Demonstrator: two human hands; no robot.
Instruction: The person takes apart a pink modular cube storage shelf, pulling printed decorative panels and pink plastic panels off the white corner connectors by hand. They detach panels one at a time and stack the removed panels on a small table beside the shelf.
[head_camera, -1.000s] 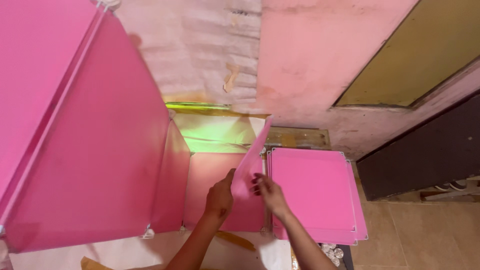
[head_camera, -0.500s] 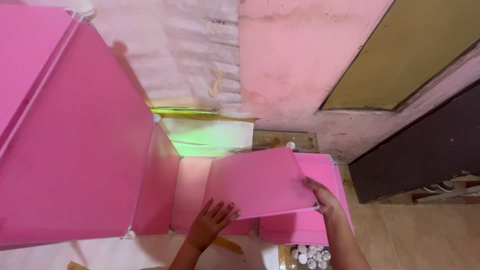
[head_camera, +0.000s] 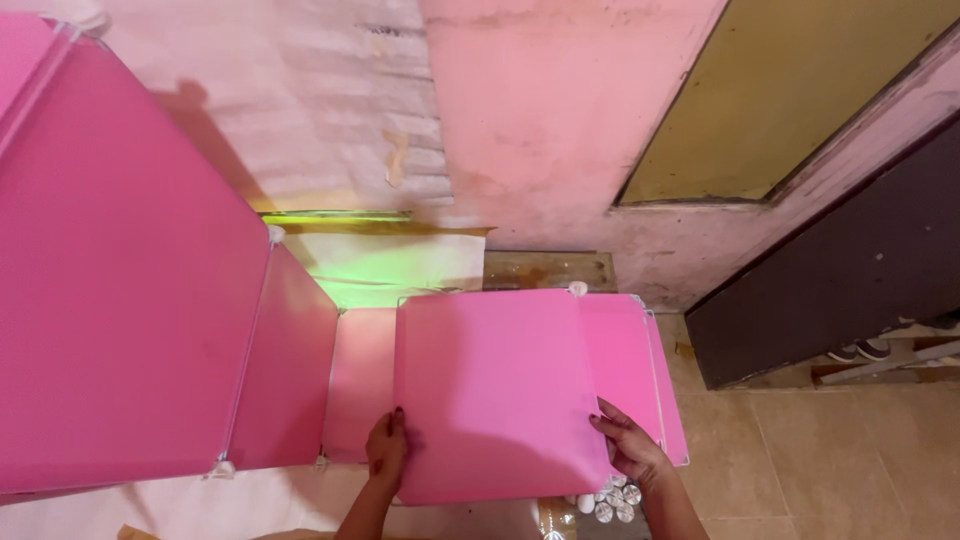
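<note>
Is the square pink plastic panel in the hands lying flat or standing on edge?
Flat: the square pink plastic panel shows its whole broad face upward, left hand and right hand gripping opposite edges.

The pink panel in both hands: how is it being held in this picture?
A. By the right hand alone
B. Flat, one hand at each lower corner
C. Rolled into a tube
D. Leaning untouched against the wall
B: the pink panel faces the camera flat, the left hand gripping its lower left edge and the right hand its lower right.
</note>
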